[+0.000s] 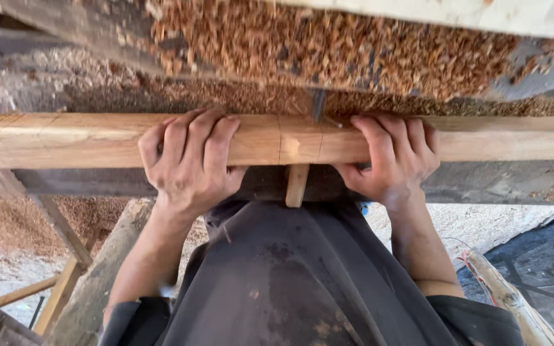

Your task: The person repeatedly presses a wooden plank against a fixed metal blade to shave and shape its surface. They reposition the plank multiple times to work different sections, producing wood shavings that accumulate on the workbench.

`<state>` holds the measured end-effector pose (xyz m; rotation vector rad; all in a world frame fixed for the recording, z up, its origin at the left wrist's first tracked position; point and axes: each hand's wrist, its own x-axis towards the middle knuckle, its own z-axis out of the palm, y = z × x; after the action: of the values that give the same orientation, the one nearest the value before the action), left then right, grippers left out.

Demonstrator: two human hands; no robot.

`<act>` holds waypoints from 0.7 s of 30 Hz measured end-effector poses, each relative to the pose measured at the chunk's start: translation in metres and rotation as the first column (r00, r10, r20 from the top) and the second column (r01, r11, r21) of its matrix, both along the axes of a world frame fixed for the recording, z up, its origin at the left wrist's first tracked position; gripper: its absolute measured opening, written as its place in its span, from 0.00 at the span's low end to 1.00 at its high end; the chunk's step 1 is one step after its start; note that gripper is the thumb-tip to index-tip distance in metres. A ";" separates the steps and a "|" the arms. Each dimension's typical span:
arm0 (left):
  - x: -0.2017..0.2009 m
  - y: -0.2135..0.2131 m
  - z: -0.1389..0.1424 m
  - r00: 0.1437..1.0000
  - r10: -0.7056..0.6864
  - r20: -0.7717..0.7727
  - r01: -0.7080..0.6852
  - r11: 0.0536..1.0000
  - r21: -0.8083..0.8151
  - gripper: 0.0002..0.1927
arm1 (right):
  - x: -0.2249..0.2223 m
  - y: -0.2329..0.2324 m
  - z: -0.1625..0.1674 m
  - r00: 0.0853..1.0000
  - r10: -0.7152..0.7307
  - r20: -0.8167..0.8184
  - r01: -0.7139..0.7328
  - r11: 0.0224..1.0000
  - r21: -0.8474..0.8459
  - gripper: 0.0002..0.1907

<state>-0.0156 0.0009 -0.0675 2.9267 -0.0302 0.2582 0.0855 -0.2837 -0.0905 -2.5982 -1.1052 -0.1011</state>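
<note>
Sawdust and wood shavings [328, 45] are piled all over the far side of the bench [65, 83], thick orange-brown heaps, with a pale board [482, 13] running along the top edge of the view. So basically a rough outdoor woodworking setup, seen from the head camera looking straight down.

Across the middle lies a long squared wooden beam [65, 140], running left to right along the near edge of the bench. It has pencil lines marked across it near the centre, and a short wooden piece [296, 184] sticks down from under it right there. A dark metal blade or bar [318, 104] stands just behind the beam at the same spot; hard to tell exactly what it is.

The person's left hand [190, 160] is wrapped over the beam from the near side, fingers [193, 131] curled tight on top of it. The right hand [395, 157] does the same a bit further along, fingers closed over the top face, thumb underneath. The marked section sits between the two hands.

Below is the person's dark apron or trousers [290, 275]. Off to the lower left there are wooden legs and braces [65, 282], and more shavings on the ground [8, 224].
</note>
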 end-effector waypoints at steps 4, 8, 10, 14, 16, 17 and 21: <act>-0.015 -0.013 0.011 1.000 0.025 -0.003 -0.025 1.000 0.006 0.15 | -0.011 -0.004 0.008 0.999 0.006 -0.052 -0.005 1.000 0.017 0.20; -0.022 -0.017 0.012 0.998 0.037 -0.058 -0.040 0.998 -0.041 0.15 | -0.013 -0.005 0.014 0.996 0.037 -0.075 -0.037 0.999 0.007 0.23; -0.022 -0.016 0.009 0.998 0.017 -0.062 -0.020 0.999 -0.039 0.15 | -0.011 -0.004 0.014 0.994 0.018 -0.109 -0.019 1.000 -0.006 0.20; -0.019 -0.016 0.001 0.999 0.028 0.017 -0.028 1.000 -0.001 0.14 | -0.008 -0.004 0.009 0.998 0.012 -0.057 -0.011 1.000 0.008 0.20; -0.018 -0.016 -0.002 1.000 0.021 -0.011 -0.021 1.000 -0.001 0.14 | -0.008 -0.005 0.006 0.999 -0.005 -0.054 0.005 1.000 0.008 0.18; -0.018 -0.016 -0.003 0.999 0.023 -0.024 -0.023 1.000 0.002 0.15 | -0.008 -0.006 0.005 0.999 -0.004 -0.048 0.005 1.000 0.012 0.17; -0.018 -0.014 -0.005 1.000 -0.007 -0.020 0.008 1.000 0.018 0.15 | -0.010 -0.010 0.001 0.999 0.002 -0.045 -0.001 1.000 0.019 0.21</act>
<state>-0.0333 -0.0133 -0.0725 2.9463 -0.0406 0.2285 0.0754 -0.2938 -0.0899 -2.5696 -1.0856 -0.0515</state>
